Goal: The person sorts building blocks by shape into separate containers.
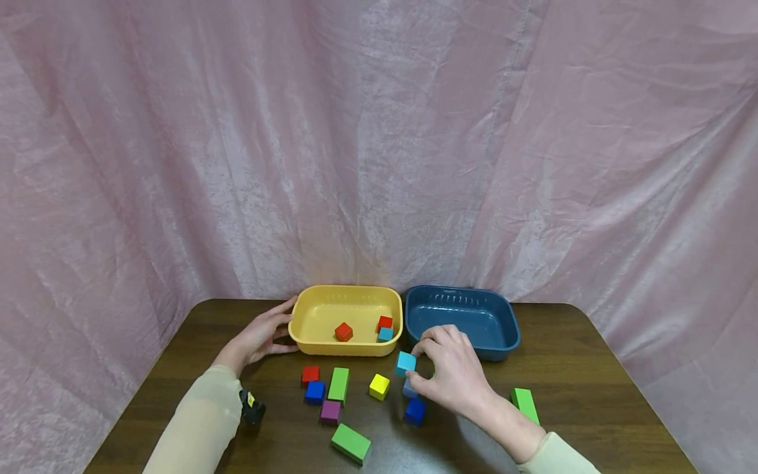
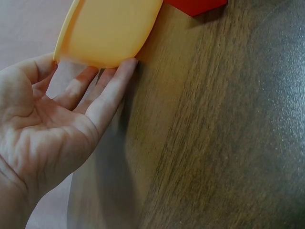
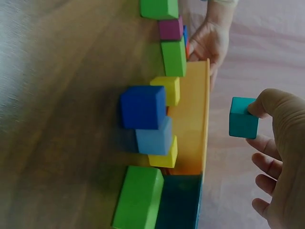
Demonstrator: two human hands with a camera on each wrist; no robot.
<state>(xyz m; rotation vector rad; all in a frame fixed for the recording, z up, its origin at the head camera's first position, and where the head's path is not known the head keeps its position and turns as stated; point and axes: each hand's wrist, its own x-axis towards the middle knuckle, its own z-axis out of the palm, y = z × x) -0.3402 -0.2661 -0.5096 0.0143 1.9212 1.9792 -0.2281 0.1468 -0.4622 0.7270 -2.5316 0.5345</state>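
My right hand (image 1: 453, 368) pinches a light blue cube (image 1: 405, 363) between thumb and index finger, above the table; the other fingers stay off the cube in the right wrist view. Below it sit a paler blue cube (image 3: 153, 136) and a dark blue cube (image 1: 415, 412). At the left end of the yellow tray (image 1: 349, 351), my left hand (image 1: 260, 337) rests its spread fingertips and thumb against the outer wall. Inside that tray lie a red block (image 1: 343, 332), a red cube (image 1: 385, 322) and a light blue cube (image 1: 385, 335).
A dark blue tray (image 1: 462, 289) stands right of the yellow one, partly behind my right hand. In front lie a yellow cube (image 1: 379, 387), a purple cube (image 1: 330, 413), a red cube (image 1: 310, 375), a blue cube (image 1: 315, 393) and several green blocks (image 1: 351, 443). A pink curtain (image 1: 379, 145) hangs behind.
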